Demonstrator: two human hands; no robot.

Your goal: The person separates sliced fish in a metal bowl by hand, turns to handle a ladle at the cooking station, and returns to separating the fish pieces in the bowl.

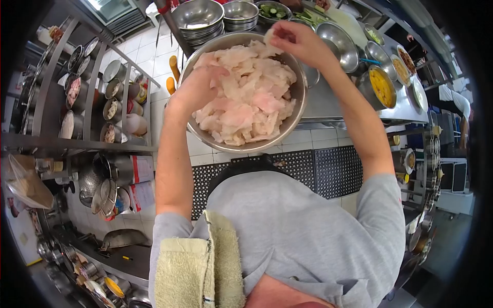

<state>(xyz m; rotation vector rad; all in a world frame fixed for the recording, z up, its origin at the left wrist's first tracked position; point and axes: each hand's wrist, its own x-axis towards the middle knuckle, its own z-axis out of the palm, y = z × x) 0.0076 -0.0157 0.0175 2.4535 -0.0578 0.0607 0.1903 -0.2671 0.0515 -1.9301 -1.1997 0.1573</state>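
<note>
A large steel bowl (302, 102) is heaped with thin, pale pink-white slices of raw meat that look like fish (251, 97). Over the left side of the heap, my left hand (202, 88) rests with loosely bent fingers at the slices; its fingertips are partly hidden and nothing plainly sits in its grip. My right hand (298, 43) is at the bowl's far right rim. Between its thumb and fingers it pinches a small pale slice (269, 36).
Stacked steel bowls (197, 18) stand behind the big bowl. On the steel counter (328, 105) to the right are an empty-looking bowl (336, 46) and a pot of yellow food (381, 87). A metal rack (154, 82) with filled containers stands left. Black perforated mats (336, 169) cover the floor.
</note>
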